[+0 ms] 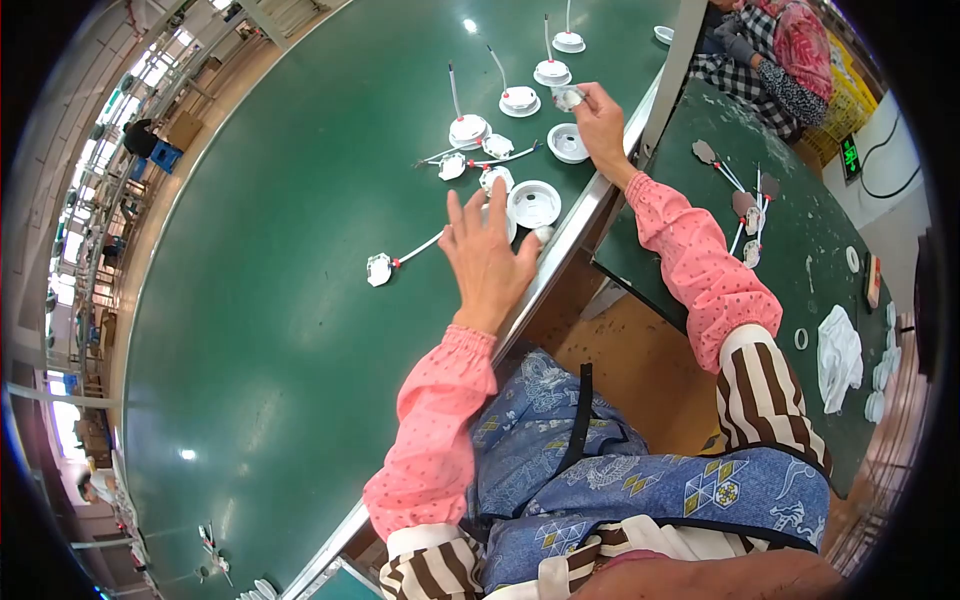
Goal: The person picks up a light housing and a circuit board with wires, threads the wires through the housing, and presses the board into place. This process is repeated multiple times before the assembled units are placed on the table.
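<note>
My left hand [482, 258], fingers spread, is over the green table by a white round lamp housing [534, 205]. Part of another white piece is hidden behind its fingers, and a small whitish piece [543, 235] shows near the thumb. My right hand [603, 130] is closed at the fingertips on a small whitish piece [568, 98], above a white cup-shaped housing [569, 144]. Small white wired modules [453, 166] lie beyond my left hand. One module [379, 269] rests to the left, its white wire running toward that hand.
White round lamps with upright wires [468, 131] stand farther along the green table [270, 330]. A metal edge [548, 262] borders it. On the dark side table [790, 290] lie wired discs [745, 205], rings and a white cloth [839, 358]. Another person [765, 60] sits at upper right.
</note>
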Available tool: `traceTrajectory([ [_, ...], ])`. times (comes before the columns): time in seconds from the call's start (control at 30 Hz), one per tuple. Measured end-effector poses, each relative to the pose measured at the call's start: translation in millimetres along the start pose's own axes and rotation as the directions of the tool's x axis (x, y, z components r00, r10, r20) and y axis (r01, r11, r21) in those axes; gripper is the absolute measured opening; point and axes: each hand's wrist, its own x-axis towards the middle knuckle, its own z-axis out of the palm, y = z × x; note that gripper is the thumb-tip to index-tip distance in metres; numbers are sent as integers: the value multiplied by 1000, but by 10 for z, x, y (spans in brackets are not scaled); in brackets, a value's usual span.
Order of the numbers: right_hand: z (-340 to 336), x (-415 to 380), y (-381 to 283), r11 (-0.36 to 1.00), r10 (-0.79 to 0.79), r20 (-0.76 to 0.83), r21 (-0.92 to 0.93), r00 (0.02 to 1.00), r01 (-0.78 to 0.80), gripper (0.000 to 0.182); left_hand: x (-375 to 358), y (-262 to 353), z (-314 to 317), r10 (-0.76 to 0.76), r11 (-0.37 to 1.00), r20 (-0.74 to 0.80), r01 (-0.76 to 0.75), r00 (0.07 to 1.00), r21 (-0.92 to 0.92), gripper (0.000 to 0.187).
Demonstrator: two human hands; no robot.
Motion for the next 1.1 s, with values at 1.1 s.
traceTrajectory([
  [1.1,902,-2419,-2706,611,274,912,81,307,-788,18,-6389,-2624,-5295,-728,-65,-686,993,18,95,98],
])
